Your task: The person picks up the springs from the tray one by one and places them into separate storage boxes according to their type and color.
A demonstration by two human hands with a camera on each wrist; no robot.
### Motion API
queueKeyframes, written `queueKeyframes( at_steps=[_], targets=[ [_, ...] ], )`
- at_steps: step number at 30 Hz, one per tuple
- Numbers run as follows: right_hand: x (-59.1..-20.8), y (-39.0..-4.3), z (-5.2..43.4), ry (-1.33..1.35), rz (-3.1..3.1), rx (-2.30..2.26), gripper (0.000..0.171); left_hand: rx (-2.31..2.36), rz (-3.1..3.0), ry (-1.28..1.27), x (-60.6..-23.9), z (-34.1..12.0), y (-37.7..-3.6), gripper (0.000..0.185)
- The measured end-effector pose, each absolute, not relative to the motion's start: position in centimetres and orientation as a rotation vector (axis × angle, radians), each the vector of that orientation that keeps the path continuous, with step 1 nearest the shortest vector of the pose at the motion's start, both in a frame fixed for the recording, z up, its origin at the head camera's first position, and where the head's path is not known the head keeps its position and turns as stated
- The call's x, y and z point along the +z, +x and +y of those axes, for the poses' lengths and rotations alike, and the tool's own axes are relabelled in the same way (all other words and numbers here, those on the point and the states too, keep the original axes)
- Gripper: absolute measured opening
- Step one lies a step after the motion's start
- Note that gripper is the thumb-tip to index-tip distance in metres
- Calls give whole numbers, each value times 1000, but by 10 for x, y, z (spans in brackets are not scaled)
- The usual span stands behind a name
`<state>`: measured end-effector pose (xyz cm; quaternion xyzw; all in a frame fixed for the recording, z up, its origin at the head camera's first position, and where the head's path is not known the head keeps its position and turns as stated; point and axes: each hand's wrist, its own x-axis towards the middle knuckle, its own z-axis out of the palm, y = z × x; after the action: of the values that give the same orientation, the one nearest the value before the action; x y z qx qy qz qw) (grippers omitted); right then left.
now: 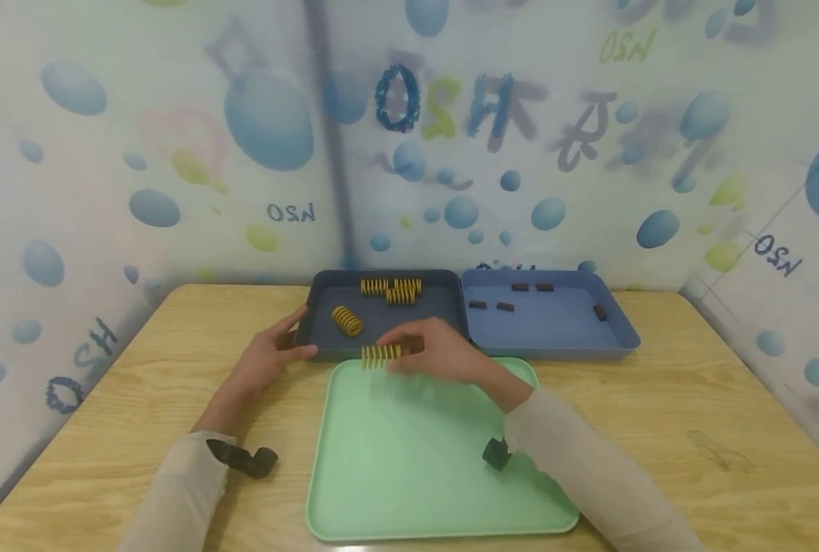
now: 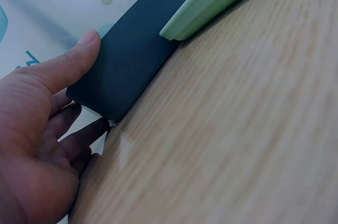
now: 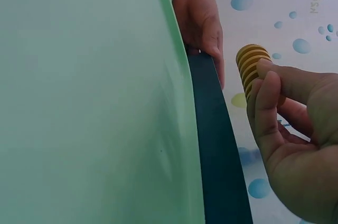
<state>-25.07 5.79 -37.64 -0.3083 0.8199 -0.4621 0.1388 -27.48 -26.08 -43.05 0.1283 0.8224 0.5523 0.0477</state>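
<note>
pale walls (image 1: 175, 92) printed with blue bubbles and letters — a light wooden table (image 1: 692, 399) in front

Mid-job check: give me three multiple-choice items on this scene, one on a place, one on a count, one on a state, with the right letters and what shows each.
1. Where is the left hand?
A. On the near left corner of the dark blue tray
B. Flat in the green tray
C. Inside the lighter blue tray

2. How many yellow springs lie in the dark blue tray?
A. One
B. Three
C. Six

3. What is the right hand doing?
A. Resting flat, holding nothing
B. Pinching a yellow spring in its fingers
C. Gripping a dark small part

Answers:
1 A: the left wrist view shows the thumb on that tray's rim and the fingers beneath.
2 B: the head view shows two at the back wall and one nearer the front.
3 B: the right wrist view shows the fingers curled on the spring.
</note>
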Motion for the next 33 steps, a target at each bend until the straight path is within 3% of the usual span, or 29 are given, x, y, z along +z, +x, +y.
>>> queueKeyframes(
  at_steps=[33],
  targets=[
    [-388, -310, 46, -603, 2532, -1356, 36, 1679, 2519, 434, -433, -262, -276, 80]
  ],
)
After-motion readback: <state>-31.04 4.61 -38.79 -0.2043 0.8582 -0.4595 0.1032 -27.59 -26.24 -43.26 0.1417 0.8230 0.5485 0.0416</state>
